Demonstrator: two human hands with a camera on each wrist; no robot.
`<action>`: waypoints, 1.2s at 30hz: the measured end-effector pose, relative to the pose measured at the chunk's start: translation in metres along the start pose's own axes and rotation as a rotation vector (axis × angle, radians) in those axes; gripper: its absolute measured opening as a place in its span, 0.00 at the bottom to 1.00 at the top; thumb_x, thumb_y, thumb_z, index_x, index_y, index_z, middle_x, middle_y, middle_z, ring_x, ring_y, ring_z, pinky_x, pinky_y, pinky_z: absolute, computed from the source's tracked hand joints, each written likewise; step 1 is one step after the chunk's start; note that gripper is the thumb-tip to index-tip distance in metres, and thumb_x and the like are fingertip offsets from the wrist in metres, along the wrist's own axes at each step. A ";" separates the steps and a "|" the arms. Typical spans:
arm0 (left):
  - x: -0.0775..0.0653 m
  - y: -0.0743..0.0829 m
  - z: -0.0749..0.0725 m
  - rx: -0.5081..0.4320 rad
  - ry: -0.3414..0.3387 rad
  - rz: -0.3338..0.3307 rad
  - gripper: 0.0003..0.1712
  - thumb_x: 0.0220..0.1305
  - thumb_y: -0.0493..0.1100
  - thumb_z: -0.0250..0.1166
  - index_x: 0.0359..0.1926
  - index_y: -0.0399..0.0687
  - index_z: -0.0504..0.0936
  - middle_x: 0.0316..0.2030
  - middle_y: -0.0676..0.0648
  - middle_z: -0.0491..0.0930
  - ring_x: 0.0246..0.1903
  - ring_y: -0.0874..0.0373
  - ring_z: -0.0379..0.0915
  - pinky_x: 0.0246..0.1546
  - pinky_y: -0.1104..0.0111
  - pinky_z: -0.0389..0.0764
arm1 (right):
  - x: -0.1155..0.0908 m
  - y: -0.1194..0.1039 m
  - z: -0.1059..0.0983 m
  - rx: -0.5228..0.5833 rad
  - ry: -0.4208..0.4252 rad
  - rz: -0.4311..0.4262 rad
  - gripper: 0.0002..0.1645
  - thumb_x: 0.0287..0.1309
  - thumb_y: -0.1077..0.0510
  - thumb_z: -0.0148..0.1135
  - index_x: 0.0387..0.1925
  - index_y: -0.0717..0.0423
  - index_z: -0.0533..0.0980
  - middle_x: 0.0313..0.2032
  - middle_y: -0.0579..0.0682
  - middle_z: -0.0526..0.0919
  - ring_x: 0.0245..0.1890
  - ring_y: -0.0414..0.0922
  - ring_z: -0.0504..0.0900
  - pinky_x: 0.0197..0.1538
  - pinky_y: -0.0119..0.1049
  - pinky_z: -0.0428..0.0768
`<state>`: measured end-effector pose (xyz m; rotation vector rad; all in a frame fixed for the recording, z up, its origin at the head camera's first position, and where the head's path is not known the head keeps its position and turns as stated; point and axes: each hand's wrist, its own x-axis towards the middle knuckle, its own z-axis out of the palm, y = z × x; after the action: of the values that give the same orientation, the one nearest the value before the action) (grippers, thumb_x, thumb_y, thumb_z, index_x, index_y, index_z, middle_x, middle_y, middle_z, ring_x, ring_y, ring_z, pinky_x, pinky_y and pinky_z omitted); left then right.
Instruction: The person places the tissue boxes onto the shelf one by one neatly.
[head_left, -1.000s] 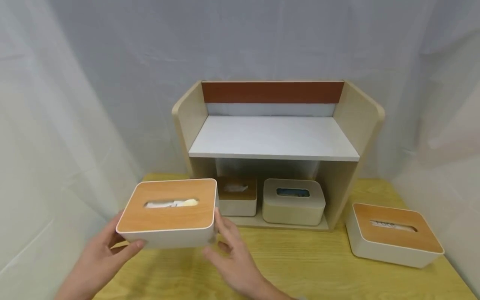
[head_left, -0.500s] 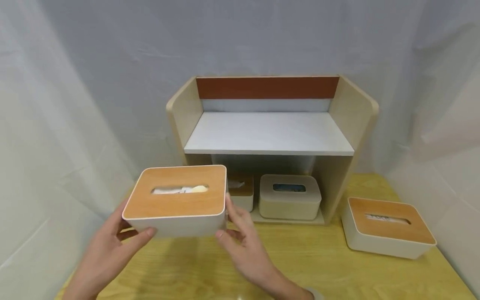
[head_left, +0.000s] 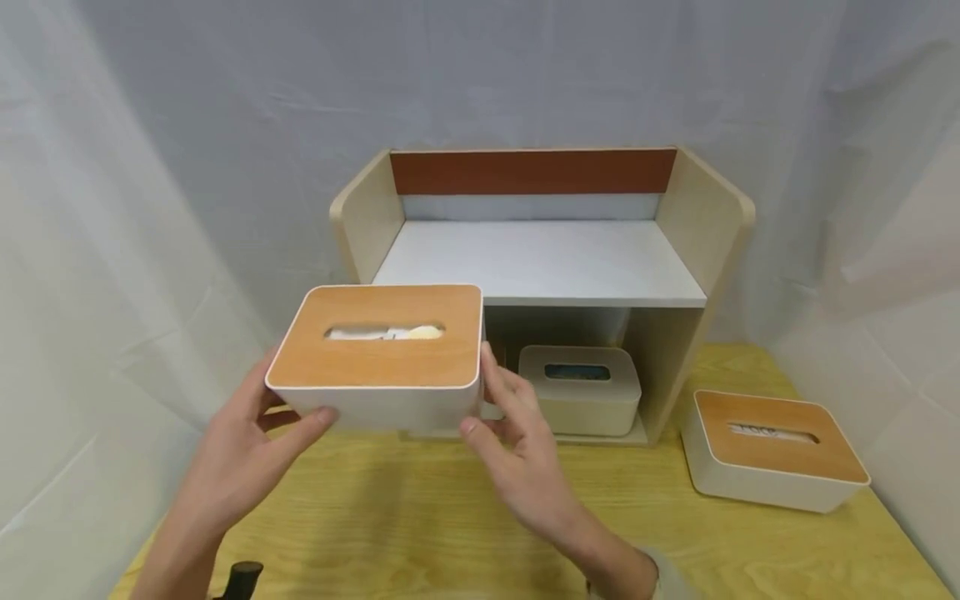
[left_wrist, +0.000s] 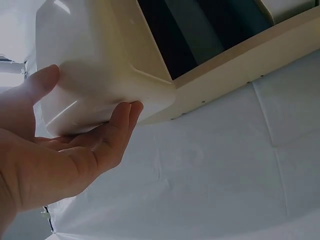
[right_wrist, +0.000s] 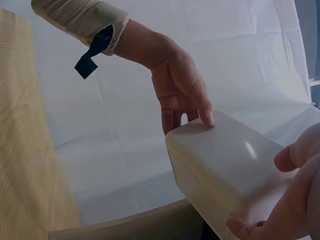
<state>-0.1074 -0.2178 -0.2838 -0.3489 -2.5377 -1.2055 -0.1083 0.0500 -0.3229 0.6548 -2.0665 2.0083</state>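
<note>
A white tissue box point(head_left: 375, 367) with a wood-coloured lid is held up in front of the shelf unit. Through its slot shows something white and pale yellow. My left hand point(head_left: 243, 450) grips its left end, thumb on the front wall and fingers curled beneath, as the left wrist view shows with the hand point(left_wrist: 75, 145) under the pale box point(left_wrist: 85, 65). At the other end my right hand point(head_left: 525, 458) holds the right side, thumb by the lower front corner. In the right wrist view both hands, left point(right_wrist: 180, 85) and right point(right_wrist: 290, 200), hold the box point(right_wrist: 225, 155) at opposite ends.
The two-tier shelf unit point(head_left: 540, 260) has a white upper board. On its lower level sits a beige tissue box point(head_left: 581, 396); another box beside it is mostly hidden. To the right, a wood-lidded tissue box point(head_left: 776, 450) lies on the yellow wood table point(head_left: 637, 517).
Both hands have raised the tissue box and carried it to the right, toward the shelf unit. It now overlaps the upper board's front left edge in the head view.
</note>
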 end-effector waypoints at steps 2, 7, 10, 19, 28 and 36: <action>0.005 0.004 -0.001 -0.001 -0.001 0.005 0.49 0.64 0.43 0.70 0.76 0.74 0.52 0.57 0.47 0.75 0.45 0.65 0.74 0.41 0.79 0.79 | 0.003 -0.003 -0.003 0.002 0.014 -0.021 0.45 0.65 0.70 0.55 0.77 0.43 0.53 0.69 0.59 0.59 0.60 0.52 0.70 0.53 0.36 0.80; 0.019 0.015 -0.002 -0.003 0.009 0.025 0.48 0.64 0.44 0.69 0.76 0.76 0.52 0.57 0.46 0.75 0.45 0.64 0.75 0.41 0.77 0.79 | 0.012 -0.011 -0.010 -0.009 0.036 -0.043 0.43 0.67 0.70 0.53 0.77 0.44 0.53 0.68 0.57 0.60 0.57 0.50 0.69 0.53 0.37 0.79; 0.025 0.020 -0.001 -0.003 0.015 0.036 0.47 0.64 0.45 0.69 0.76 0.76 0.53 0.55 0.47 0.77 0.45 0.63 0.76 0.40 0.77 0.79 | 0.016 -0.015 -0.015 -0.039 0.051 -0.050 0.41 0.68 0.69 0.53 0.77 0.44 0.53 0.67 0.56 0.62 0.57 0.50 0.69 0.54 0.39 0.79; 0.035 0.031 -0.003 -0.011 0.036 0.071 0.46 0.64 0.45 0.69 0.75 0.76 0.54 0.53 0.47 0.77 0.44 0.61 0.76 0.41 0.77 0.79 | 0.024 -0.026 -0.026 -0.065 0.073 -0.078 0.39 0.70 0.67 0.53 0.76 0.41 0.56 0.65 0.53 0.66 0.60 0.49 0.71 0.50 0.34 0.80; 0.052 0.042 0.002 -0.036 0.038 0.057 0.44 0.64 0.49 0.69 0.74 0.79 0.57 0.50 0.47 0.79 0.42 0.56 0.78 0.39 0.76 0.81 | 0.039 -0.033 -0.037 -0.119 0.124 -0.053 0.39 0.69 0.65 0.54 0.75 0.38 0.56 0.61 0.53 0.69 0.59 0.46 0.72 0.56 0.43 0.79; 0.069 0.044 0.009 -0.076 0.043 0.067 0.42 0.64 0.50 0.69 0.73 0.77 0.59 0.49 0.46 0.80 0.41 0.53 0.79 0.37 0.74 0.82 | 0.054 -0.033 -0.047 -0.160 0.145 -0.030 0.38 0.70 0.62 0.55 0.76 0.37 0.56 0.60 0.54 0.70 0.60 0.47 0.73 0.57 0.46 0.76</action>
<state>-0.1571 -0.1782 -0.2320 -0.4178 -2.4292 -1.2734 -0.1497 0.0870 -0.2668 0.4921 -2.0905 1.7931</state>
